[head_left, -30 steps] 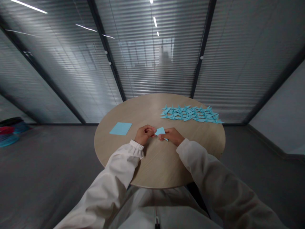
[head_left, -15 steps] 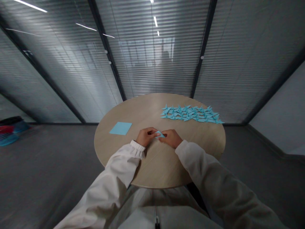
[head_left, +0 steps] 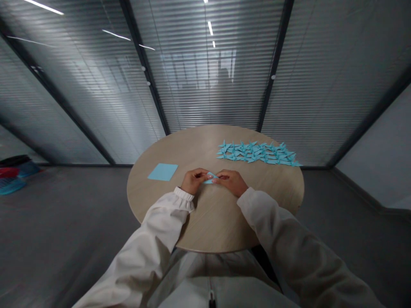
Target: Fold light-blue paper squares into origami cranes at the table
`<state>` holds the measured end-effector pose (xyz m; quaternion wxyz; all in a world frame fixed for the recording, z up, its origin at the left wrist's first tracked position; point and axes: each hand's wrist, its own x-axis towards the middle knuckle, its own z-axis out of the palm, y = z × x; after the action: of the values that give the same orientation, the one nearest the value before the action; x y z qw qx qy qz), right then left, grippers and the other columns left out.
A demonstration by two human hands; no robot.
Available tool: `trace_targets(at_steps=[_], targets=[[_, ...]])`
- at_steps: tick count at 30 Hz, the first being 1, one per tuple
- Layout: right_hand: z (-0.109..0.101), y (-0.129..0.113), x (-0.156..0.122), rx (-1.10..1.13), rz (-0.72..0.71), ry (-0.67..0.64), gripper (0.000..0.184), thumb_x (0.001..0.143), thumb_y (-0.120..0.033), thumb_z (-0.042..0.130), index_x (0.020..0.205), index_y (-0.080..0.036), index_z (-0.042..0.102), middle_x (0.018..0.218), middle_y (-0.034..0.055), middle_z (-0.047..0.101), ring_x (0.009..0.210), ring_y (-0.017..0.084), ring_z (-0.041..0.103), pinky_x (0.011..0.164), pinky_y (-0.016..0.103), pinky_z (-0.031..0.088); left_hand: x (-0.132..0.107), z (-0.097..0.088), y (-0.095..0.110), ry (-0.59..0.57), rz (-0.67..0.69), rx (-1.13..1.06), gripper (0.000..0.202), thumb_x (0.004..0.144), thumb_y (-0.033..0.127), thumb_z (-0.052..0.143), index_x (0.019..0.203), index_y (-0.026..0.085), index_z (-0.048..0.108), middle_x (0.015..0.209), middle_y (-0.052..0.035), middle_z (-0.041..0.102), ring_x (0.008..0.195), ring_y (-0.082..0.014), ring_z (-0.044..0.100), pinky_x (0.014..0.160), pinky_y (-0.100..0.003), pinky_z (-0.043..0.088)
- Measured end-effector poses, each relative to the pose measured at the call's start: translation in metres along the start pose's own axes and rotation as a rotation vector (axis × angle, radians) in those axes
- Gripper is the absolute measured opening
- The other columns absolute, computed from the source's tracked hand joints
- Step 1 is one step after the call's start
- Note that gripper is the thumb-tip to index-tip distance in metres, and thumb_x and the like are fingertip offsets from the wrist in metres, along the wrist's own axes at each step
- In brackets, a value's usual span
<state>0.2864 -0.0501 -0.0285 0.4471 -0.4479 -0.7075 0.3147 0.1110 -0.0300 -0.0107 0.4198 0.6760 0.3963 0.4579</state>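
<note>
A small folded piece of light blue paper [head_left: 210, 177] is pinched between my two hands above the middle of the round table. My left hand [head_left: 193, 180] grips its left side with thumb and fingers. My right hand [head_left: 231, 182] closes on the right side, thumb and index finger pressed to the paper. The fingers cover part of it, so its exact folded shape cannot be made out. To the left lies a flat stack or sheet of light blue paper [head_left: 163, 172]. Folded blue paper cranes [head_left: 253, 152] stand in rows at the back right.
The round wooden table [head_left: 212, 226] ends close to my body. Behind it rises a glass wall with blinds [head_left: 215, 107]. Blue and red bins [head_left: 14, 175] stand on the floor at far left. A white wall [head_left: 382, 158] is at the right.
Both hands have shifted slightly, and the folded paper now lies at a different angle between the fingers. The paper at left and the cranes stay in place.
</note>
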Motion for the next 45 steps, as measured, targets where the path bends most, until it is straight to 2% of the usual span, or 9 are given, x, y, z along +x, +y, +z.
trace_targets(at_steps=[4,9,15,23,33,41,45], targets=[[0.000,0.003,0.000,0.040,0.029,-0.028,0.026,0.070,-0.041,0.062,0.079,-0.018,0.070,0.074,0.0025,0.068,0.068,0.015,0.060,0.063,0.024,0.044,0.000,0.000,0.000,-0.020,0.024,-0.002,0.031,0.055,0.040,0.073,0.066,0.012,0.066,0.061,-0.0028,0.063,0.057,-0.0121,0.056,0.058,-0.023,0.046],[0.000,0.010,0.001,0.010,0.022,-0.002,0.027,0.070,-0.042,0.062,0.073,-0.016,0.070,0.065,0.0001,0.065,0.061,0.012,0.056,0.056,0.021,0.041,0.000,0.002,0.001,-0.020,0.022,-0.037,0.031,0.053,0.039,0.075,0.064,0.012,0.065,0.060,-0.0020,0.062,0.057,-0.0112,0.055,0.059,-0.022,0.045],[0.000,0.012,0.001,0.032,0.047,0.014,0.026,0.070,-0.042,0.062,0.075,-0.017,0.070,0.066,0.0004,0.066,0.062,0.013,0.058,0.056,0.021,0.041,0.001,0.003,-0.004,0.013,0.035,0.002,0.032,0.058,0.039,0.072,0.071,0.011,0.065,0.062,-0.0016,0.062,0.057,-0.0103,0.054,0.058,-0.021,0.043],[0.003,0.007,0.000,0.089,0.067,-0.034,0.022,0.068,-0.037,0.064,0.074,-0.016,0.070,0.067,0.0019,0.068,0.064,0.015,0.062,0.060,0.023,0.045,0.000,0.000,-0.009,-0.048,0.060,0.150,0.030,0.067,0.041,0.065,0.073,0.012,0.070,0.066,-0.0042,0.066,0.061,-0.0124,0.056,0.059,-0.021,0.042],[-0.001,0.008,0.003,0.319,0.180,-0.092,0.028,0.058,-0.039,0.071,0.070,-0.015,0.067,0.066,0.0038,0.069,0.062,0.015,0.063,0.063,0.026,0.049,0.001,-0.002,-0.011,-0.007,-0.010,0.138,0.032,0.066,0.042,0.065,0.073,0.010,0.069,0.066,-0.0044,0.065,0.058,-0.0111,0.053,0.055,-0.021,0.040],[0.001,0.009,0.002,0.309,0.180,-0.090,0.026,0.059,-0.038,0.071,0.070,-0.015,0.067,0.067,0.0041,0.069,0.062,0.015,0.063,0.064,0.027,0.049,0.003,-0.003,-0.011,-0.081,0.013,0.248,0.035,0.066,0.044,0.063,0.073,0.010,0.070,0.054,0.0004,0.057,0.050,-0.0080,0.045,0.049,-0.019,0.033],[0.001,0.011,0.002,0.311,0.160,-0.107,0.027,0.060,-0.040,0.070,0.071,-0.015,0.068,0.068,0.0045,0.069,0.063,0.015,0.063,0.065,0.027,0.049,0.001,-0.004,-0.009,-0.061,-0.001,0.239,0.035,0.063,0.044,0.066,0.071,0.010,0.069,0.053,0.0007,0.057,0.050,-0.0079,0.045,0.048,-0.019,0.033]])
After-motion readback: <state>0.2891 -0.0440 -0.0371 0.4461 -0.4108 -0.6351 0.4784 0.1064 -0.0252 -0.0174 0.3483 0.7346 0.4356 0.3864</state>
